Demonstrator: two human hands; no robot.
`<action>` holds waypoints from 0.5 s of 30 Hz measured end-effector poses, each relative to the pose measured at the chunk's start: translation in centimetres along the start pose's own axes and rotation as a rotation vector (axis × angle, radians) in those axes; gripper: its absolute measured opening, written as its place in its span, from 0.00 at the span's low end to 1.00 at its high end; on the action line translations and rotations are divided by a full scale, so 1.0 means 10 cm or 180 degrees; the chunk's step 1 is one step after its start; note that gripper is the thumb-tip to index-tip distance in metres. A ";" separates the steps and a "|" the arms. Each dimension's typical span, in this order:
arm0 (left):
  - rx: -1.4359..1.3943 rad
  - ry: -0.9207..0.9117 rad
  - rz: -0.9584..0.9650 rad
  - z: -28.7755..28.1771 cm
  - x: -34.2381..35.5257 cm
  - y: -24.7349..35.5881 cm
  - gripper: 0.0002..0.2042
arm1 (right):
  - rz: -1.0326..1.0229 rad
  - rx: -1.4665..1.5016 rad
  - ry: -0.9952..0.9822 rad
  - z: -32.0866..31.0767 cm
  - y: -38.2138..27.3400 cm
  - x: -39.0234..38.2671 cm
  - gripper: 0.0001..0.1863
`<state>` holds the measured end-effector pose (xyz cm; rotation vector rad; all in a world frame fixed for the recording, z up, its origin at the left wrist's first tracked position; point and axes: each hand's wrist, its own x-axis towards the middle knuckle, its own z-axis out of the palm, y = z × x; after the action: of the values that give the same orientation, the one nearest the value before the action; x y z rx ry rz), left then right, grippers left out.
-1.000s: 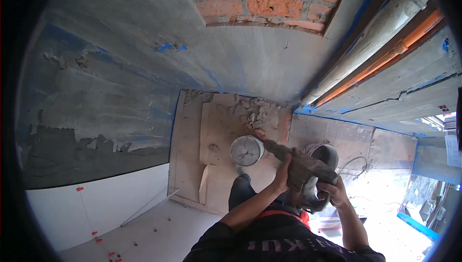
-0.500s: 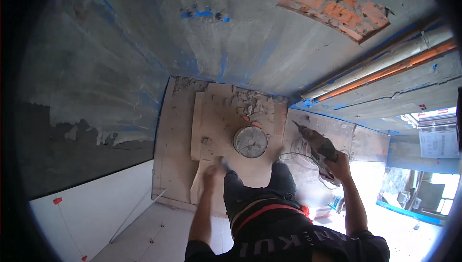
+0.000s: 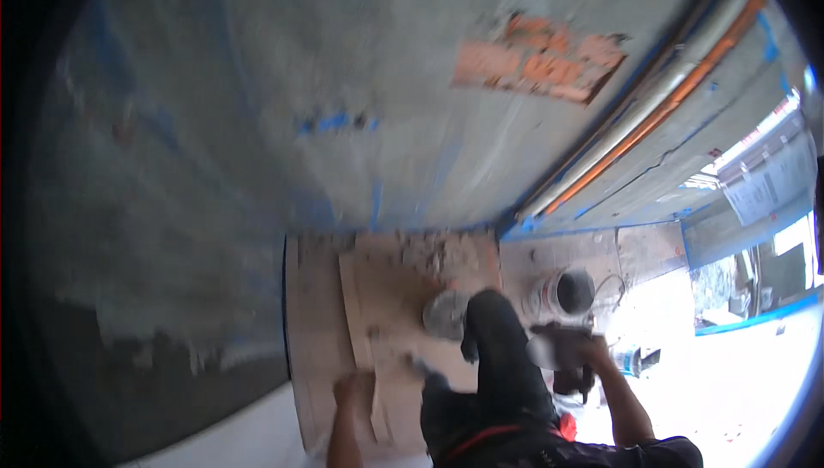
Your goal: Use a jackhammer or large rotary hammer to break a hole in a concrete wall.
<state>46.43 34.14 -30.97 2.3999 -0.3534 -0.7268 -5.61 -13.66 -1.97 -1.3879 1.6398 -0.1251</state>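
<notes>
My right hand is closed around the handle of a rotary hammer drill, held out beside my right leg. Motion smears the tool, and its bit cannot be made out. At lower left, my left hand hangs over the boarded floor, apart from any object; blur hides how its fingers lie. In front of my legs stands a round bucket with a grey top, partly covered by my raised right knee.
Broken plaster rubble lies along the wall foot. Exposed brick shows in the grey wall, near a pale pipe and an orange pipe. A second bucket stands right, beside a cable. A window is far right.
The view has tilted up toward the wall. My right leg has lifted and come forward beside the round bucket. The drill has swung from pointing ahead to lying across, level with my thigh.
</notes>
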 end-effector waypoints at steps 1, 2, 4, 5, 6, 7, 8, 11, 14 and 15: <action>0.1829 -0.0237 0.2121 -0.15 0.09 0.04 0.13 | 0.0144 -0.0133 0.0025 0.15 0.02 -0.03 0.13; 0.0106 -0.0903 0.0370 0.10 0.17 0.49 0.15 | 0.0528 -0.0056 0.0079 0.13 0.14 -0.09 0.15; 0.0404 -0.0955 0.0858 0.03 0.41 1.15 0.18 | 0.0599 -0.0053 0.0013 0.19 0.58 0.00 0.19; 0.0424 -0.0940 0.1034 -0.04 0.58 1.56 0.18 | 0.0748 0.0026 0.0018 0.25 0.80 0.06 0.22; 0.0016 -0.0764 0.0946 -0.14 0.72 1.96 0.19 | 0.0894 0.0093 -0.0022 0.31 0.97 0.16 0.25; -0.0385 -0.0605 0.0832 -0.28 0.84 2.32 0.20 | 0.0858 0.0200 0.0017 0.39 1.11 0.20 0.25; -0.0565 -0.0492 0.1241 -0.43 1.02 2.78 0.21 | 0.0969 0.0102 -0.0056 0.44 1.23 0.25 0.27; -0.0548 -0.0117 0.1704 -1.01 1.45 4.37 0.20 | 0.1070 -0.0111 0.0002 0.54 1.23 0.30 0.29; -0.0398 0.1039 0.2559 -1.66 1.98 5.71 0.15 | 0.1017 -0.0360 -0.0016 0.62 1.00 0.58 0.32; -0.0336 0.1280 0.3176 -1.85 2.05 6.34 0.13 | 0.1107 -0.0450 -0.0125 0.65 0.97 0.64 0.36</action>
<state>68.94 -15.21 11.90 1.8460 -1.1637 0.1826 -7.39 -12.37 -15.09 -1.1777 1.8583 0.2228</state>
